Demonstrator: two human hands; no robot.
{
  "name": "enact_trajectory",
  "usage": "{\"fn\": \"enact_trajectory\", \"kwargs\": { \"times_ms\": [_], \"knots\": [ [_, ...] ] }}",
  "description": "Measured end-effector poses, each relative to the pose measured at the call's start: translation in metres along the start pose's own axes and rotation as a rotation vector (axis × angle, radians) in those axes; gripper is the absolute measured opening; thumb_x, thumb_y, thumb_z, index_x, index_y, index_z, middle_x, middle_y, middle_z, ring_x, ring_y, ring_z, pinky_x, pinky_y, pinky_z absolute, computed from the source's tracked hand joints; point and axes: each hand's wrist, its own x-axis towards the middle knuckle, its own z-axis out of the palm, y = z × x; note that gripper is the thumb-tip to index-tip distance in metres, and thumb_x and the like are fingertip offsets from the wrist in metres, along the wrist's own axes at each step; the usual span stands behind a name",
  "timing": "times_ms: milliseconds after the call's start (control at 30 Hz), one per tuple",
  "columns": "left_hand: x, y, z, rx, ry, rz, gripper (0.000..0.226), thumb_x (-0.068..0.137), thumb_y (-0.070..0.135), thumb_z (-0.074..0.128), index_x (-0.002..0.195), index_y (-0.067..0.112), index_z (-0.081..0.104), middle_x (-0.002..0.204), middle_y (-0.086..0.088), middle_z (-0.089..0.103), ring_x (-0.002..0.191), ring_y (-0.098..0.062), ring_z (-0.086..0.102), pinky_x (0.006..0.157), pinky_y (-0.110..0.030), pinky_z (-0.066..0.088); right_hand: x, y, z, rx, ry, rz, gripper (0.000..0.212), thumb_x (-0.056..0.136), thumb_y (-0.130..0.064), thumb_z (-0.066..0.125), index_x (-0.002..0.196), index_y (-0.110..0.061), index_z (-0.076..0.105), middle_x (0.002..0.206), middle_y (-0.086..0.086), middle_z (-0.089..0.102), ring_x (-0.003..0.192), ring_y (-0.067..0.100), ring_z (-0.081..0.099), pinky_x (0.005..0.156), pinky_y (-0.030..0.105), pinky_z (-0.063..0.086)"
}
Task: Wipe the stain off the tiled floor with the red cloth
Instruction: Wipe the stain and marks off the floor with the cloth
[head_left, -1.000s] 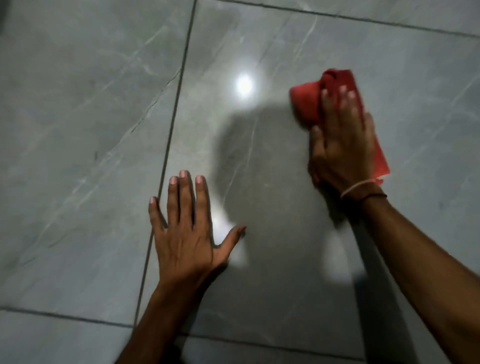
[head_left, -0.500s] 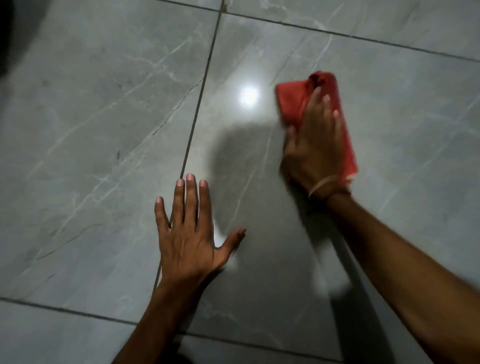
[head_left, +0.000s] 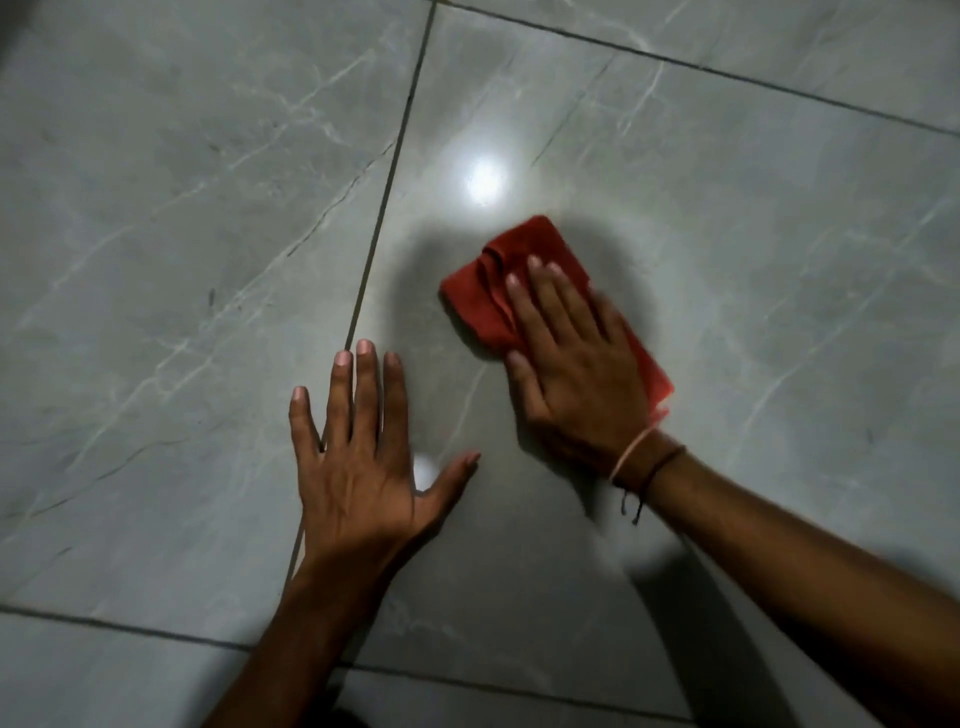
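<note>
A folded red cloth lies flat on the grey marbled tiled floor, just below a bright light reflection. My right hand presses down on the cloth with fingers spread over its near half; only the cloth's far left part and right edge show. My left hand rests palm down on the floor to the left, fingers apart, across a dark grout line, holding nothing. No stain is visible on the tile around the cloth.
Dark grout lines run across the floor at the top right and near the bottom. A shadow falls over the tile between and below my hands. Thin bands circle my right wrist.
My right hand has slid the red cloth back toward me and to the left, nearer my left hand. The left hand has stayed planted on the floor.
</note>
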Motion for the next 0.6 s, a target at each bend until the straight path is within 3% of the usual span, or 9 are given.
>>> {"fn": "enact_trajectory", "kwargs": {
  "times_ms": [200, 367, 467, 600],
  "knots": [
    [0.000, 0.002, -0.003, 0.042, -0.025, -0.018, 0.107, 0.090, 0.085, 0.021, 0.169, 0.013, 0.010, 0.178, -0.012, 0.009, 0.165, -0.030, 0.008, 0.131, -0.063, 0.007, 0.087, 0.045, -0.019, -0.023, 0.070, 0.387, 0.065, 0.107, -0.042, 0.029, 0.167, -0.021, 0.015, 0.176, 0.012, 0.012, 0.164, 0.027, 0.010, 0.133, 0.050, 0.012],
    [0.002, 0.004, -0.003, 0.024, -0.027, -0.026, 0.107, 0.089, 0.083, 0.026, 0.169, 0.014, 0.012, 0.178, -0.012, 0.009, 0.165, -0.031, 0.009, 0.131, -0.062, 0.006, -0.004, -0.013, 0.005, 0.011, 0.051, 0.243, 0.067, 0.105, -0.045, 0.030, 0.167, -0.024, 0.014, 0.176, 0.012, 0.011, 0.164, 0.026, 0.008, 0.134, 0.048, 0.011],
    [0.002, 0.004, -0.003, 0.046, -0.030, -0.029, 0.106, 0.089, 0.084, 0.024, 0.169, 0.014, 0.016, 0.178, -0.012, 0.011, 0.165, -0.030, 0.009, 0.130, -0.059, 0.004, 0.027, 0.010, 0.000, 0.010, 0.065, 0.202, 0.067, 0.102, -0.045, 0.034, 0.166, -0.026, 0.022, 0.175, 0.010, 0.018, 0.163, 0.026, 0.015, 0.132, 0.049, 0.014],
    [0.002, 0.004, -0.004, 0.064, -0.037, -0.034, 0.106, 0.090, 0.084, 0.022, 0.168, 0.014, 0.017, 0.178, -0.013, 0.010, 0.165, -0.031, 0.009, 0.130, -0.056, 0.001, 0.068, 0.025, -0.009, -0.042, 0.071, 0.283, 0.065, 0.104, -0.044, 0.031, 0.166, -0.025, 0.020, 0.175, 0.011, 0.016, 0.163, 0.027, 0.015, 0.132, 0.049, 0.014]
  ]
}}
